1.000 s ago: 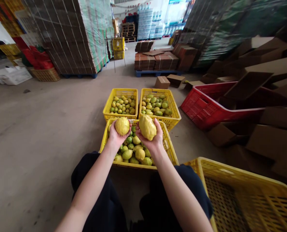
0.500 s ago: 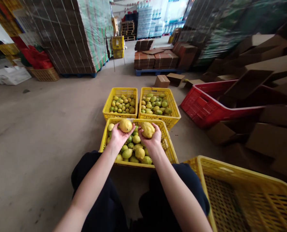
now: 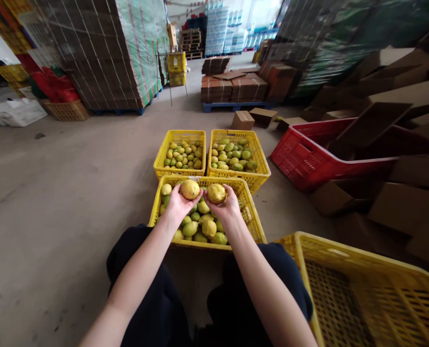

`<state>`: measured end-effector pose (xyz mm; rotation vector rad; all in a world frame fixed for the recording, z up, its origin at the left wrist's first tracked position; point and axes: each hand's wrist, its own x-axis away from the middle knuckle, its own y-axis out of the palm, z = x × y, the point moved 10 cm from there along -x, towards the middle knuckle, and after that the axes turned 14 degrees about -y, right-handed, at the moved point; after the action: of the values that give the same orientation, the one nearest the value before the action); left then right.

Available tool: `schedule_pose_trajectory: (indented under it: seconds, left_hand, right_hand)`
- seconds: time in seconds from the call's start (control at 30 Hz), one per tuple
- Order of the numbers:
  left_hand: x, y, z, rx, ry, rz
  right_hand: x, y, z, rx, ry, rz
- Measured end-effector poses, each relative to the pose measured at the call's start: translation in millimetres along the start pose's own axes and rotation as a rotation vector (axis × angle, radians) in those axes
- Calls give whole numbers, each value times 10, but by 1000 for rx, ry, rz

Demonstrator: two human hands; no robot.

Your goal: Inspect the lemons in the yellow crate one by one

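My left hand (image 3: 180, 203) is closed around a yellow lemon (image 3: 190, 189), palm up. Beside it, my right hand (image 3: 227, 205) grips another lemon (image 3: 216, 193), which has a bumpier, darker yellow skin. The fingertips of both hands nearly meet. Both are raised over the near yellow crate (image 3: 253, 219), which holds many yellow and green lemons (image 3: 209, 229). My hands and forearms hide part of the fruit in it.
Behind stand two more yellow crates of lemons, a left one (image 3: 160, 159) and a right one (image 3: 261, 171). A large yellow crate (image 3: 344, 255) is at my right knee. Further right are a red crate (image 3: 301, 159) and cardboard boxes (image 3: 409, 202). Wrapped pallet stacks (image 3: 91, 53) rise behind.
The lemon in my right hand has turned and shifted slightly left, closer to the other hand. My left hand has moved a little right with its lemon.
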<state>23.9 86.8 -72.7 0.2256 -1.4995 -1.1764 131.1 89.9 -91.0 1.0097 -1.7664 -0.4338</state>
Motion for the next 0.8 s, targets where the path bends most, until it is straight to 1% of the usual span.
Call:
schedule_pose_trajectory:
  seconds: [0.1, 0.17, 0.27, 0.33, 0.4, 0.47, 0.53, 0.6, 0.7, 0.8]
  left_hand:
    - [30, 59, -26, -64, -28, -48]
    - [96, 141, 21, -113, 24, -108]
    - [240, 294, 133, -192, 158, -215]
    - [337, 388, 198, -259, 251, -279]
    - [423, 441, 274, -328, 365, -299]
    - [489, 459, 343, -393, 478, -284]
    - [531, 472, 375, -445, 563, -273]
    - [563, 484, 381, -481, 634, -276]
    - [615, 461, 406, -491, 753, -253]
    - [662, 443, 421, -492, 828, -239]
  right_hand:
    - [75, 128, -31, 8, -20, -131]
    - [132, 236, -106, -9, -74, -233]
    - [243, 435, -265, -9, -187, -425]
    - [319, 554, -326, 27, -234, -545]
    - [358, 624, -344, 89, -268, -623]
    - [363, 653, -377, 163, -351, -665]
    - [383, 663, -472, 250, -534, -693]
    - [467, 667, -565, 379, -764, -724]
    - [693, 650, -657, 570, -1098, -738]
    - [1001, 639, -726, 675, -1415, -763]
